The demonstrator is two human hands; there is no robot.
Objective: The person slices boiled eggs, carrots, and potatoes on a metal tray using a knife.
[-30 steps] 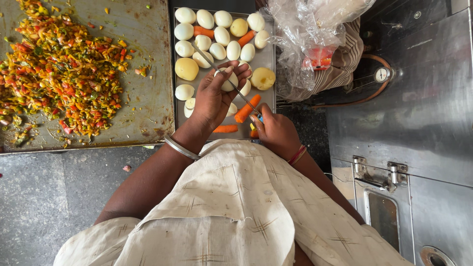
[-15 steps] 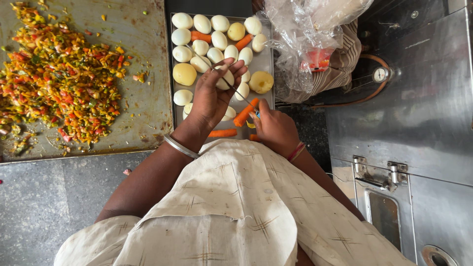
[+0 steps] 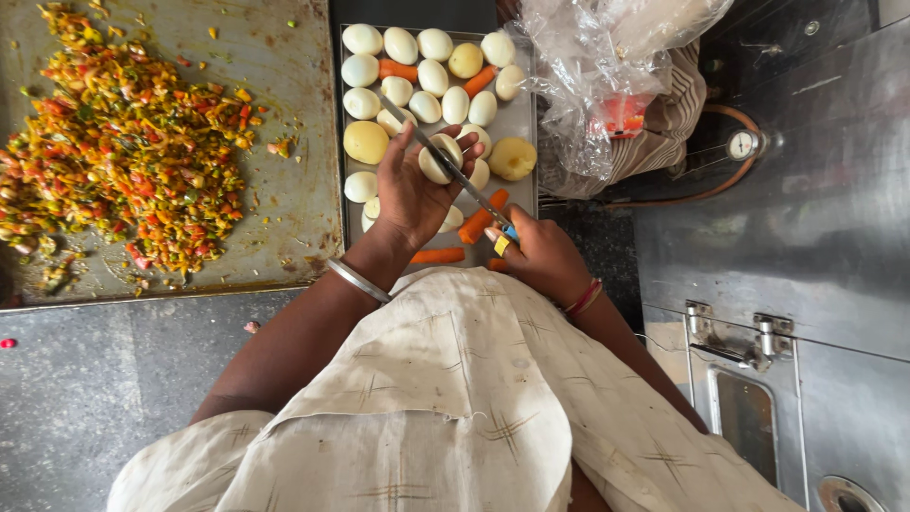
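Observation:
My left hand is raised over a steel tray and cups a peeled boiled egg in its fingers. My right hand grips a knife by its blue and yellow handle, and the blade lies across the egg. On the tray lie several whole peeled eggs, two yellowish peeled potatoes and carrots. A metal bangle sits on my left wrist, and red thread bands circle my right wrist.
A large flat griddle to the left carries a heap of chopped mixed vegetables. Crumpled clear plastic bags lie right of the tray. A gas hose with a gauge and a steel counter fill the right side.
The egg in my left hand has stayed over the tray. The knife blade has come to lie across it, with my right hand shifted slightly.

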